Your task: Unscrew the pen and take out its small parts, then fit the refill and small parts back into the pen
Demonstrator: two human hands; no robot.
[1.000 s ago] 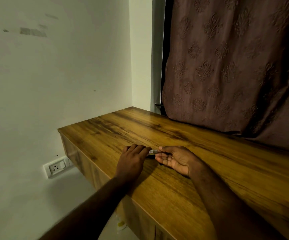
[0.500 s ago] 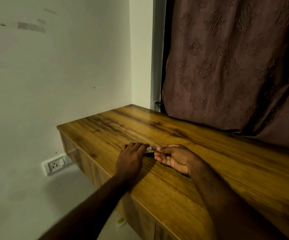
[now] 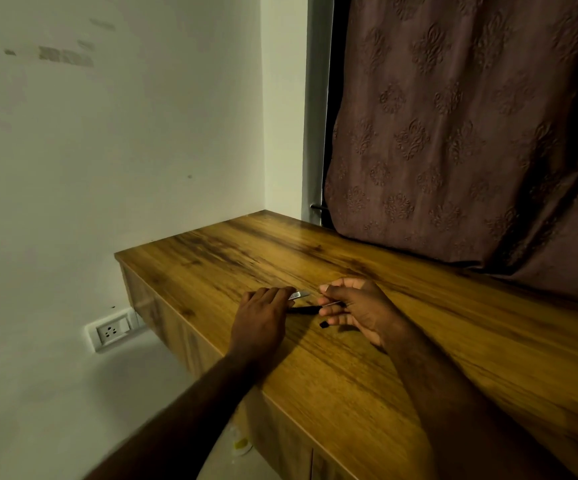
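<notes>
My left hand (image 3: 263,315) lies palm down on the wooden counter (image 3: 419,358), its fingertips holding a small silvery piece with a printed label (image 3: 299,294). My right hand (image 3: 360,306) is just to the right, palm turned inward, and pinches a thin pale sliver (image 3: 332,303) between thumb and fingers. Between the two hands a slim black stick-like object (image 3: 303,310) lies on the wood. A tiny black bit (image 3: 323,324) sits below it near my right fingers. What these small parts are is too dim to tell.
A brown patterned curtain (image 3: 471,133) hangs behind the counter on the right. The white wall (image 3: 107,150) stands on the left with a socket plate (image 3: 112,330) low down. The counter's left edge and front edge are close to my left hand.
My hands were joined on one small item; now they have drawn apart, the right hand moving right. The black stick and tiny black bit have come into view between them.
</notes>
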